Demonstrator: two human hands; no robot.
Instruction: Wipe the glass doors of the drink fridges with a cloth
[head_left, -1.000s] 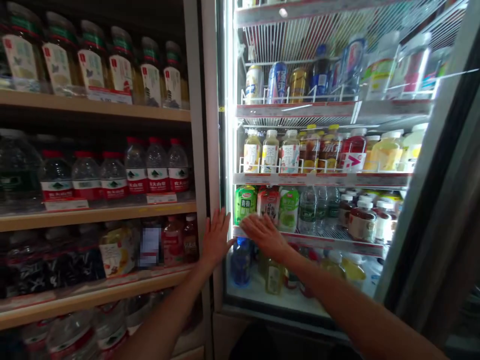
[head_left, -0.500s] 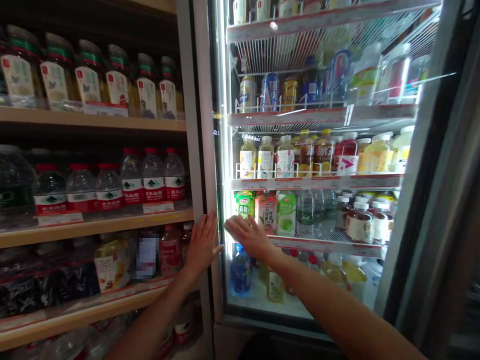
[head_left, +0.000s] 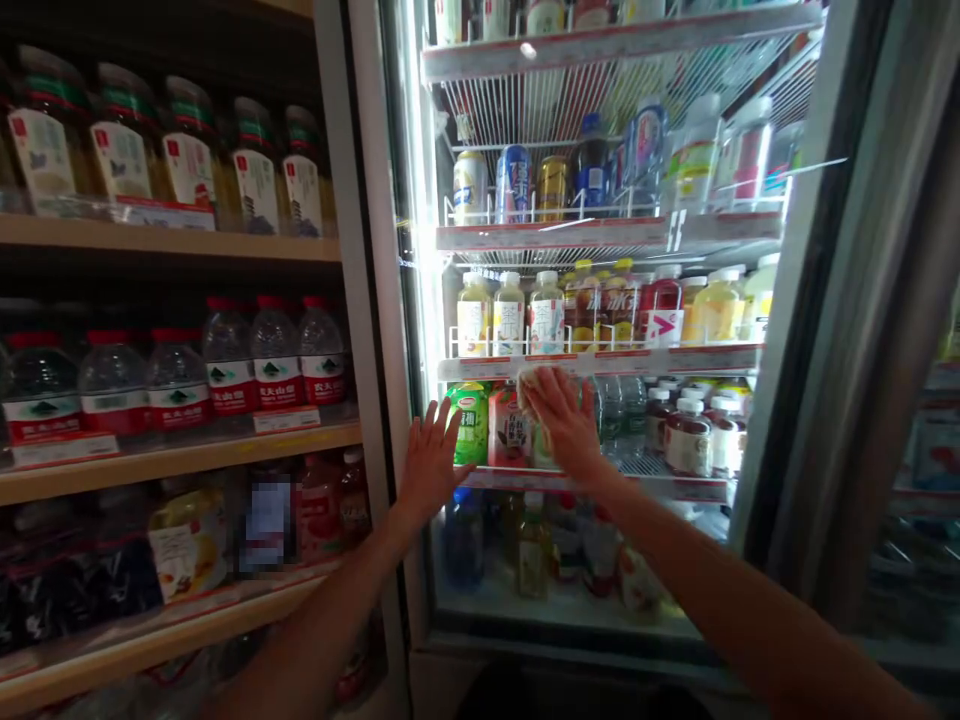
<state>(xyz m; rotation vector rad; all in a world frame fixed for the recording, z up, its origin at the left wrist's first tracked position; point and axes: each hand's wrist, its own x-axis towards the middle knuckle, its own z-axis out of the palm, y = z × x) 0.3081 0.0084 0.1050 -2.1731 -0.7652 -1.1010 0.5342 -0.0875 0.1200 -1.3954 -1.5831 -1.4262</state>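
My right hand [head_left: 568,430] presses a pale cloth [head_left: 528,384] flat against the glass door [head_left: 480,595] of a lit drinks fridge. Only the cloth's edge shows past the fingers. Behind that hand, through the glass, are drink bottles, partly covered by it. My left hand [head_left: 430,466] has its fingers spread and rests at the door's left side, over the frame and glass edge. It holds nothing. Just beside its fingertips, inside the fridge, stands a green-labelled bottle [head_left: 471,425], with a red-labelled bottle [head_left: 508,430] to its right.
Wooden shelves [head_left: 172,240] on the left carry several large tea bottles [head_left: 124,150] and red-capped water bottles [head_left: 277,350]. Inside the fridge, wire shelves hold cans and bottles. A metal door frame [head_left: 817,330] bounds the glass on the right, with another glass panel beyond it.
My right hand has moved right and up across the glass, and the cloth under it now shows. My left hand has shifted up and right. The view has turned slightly right.
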